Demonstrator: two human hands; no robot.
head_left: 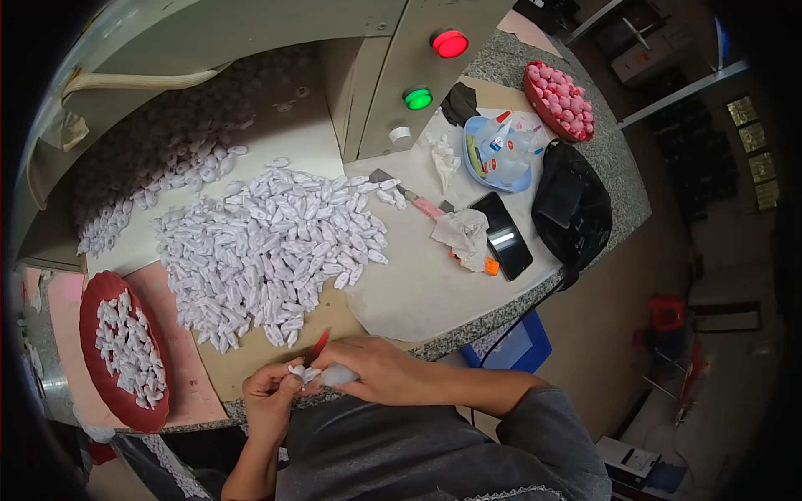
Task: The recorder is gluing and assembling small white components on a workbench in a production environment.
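Pinched in the fingers of my left hand [269,401] is a small white piece [302,372], near the table's front edge. My right hand [380,367] is closed around a translucent squeeze bottle [338,376], its narrow end pointing at the piece. A red pointed cap [319,343] sticks up beside my right fingers; how it is held is hidden. Just beyond both hands lies a wide pile of similar small white pieces [267,246]. To the left, a red oval tray [90,334] holds more small white pieces.
A grey machine housing [368,100] with lit red and green buttons stands over another white heap [180,159]. At right lie a phone [504,238], crumpled paper [462,234], a scraper [418,200], a blue basket [501,182] of bottles, a black bag [572,209] and a bowl of pink balls [564,98].
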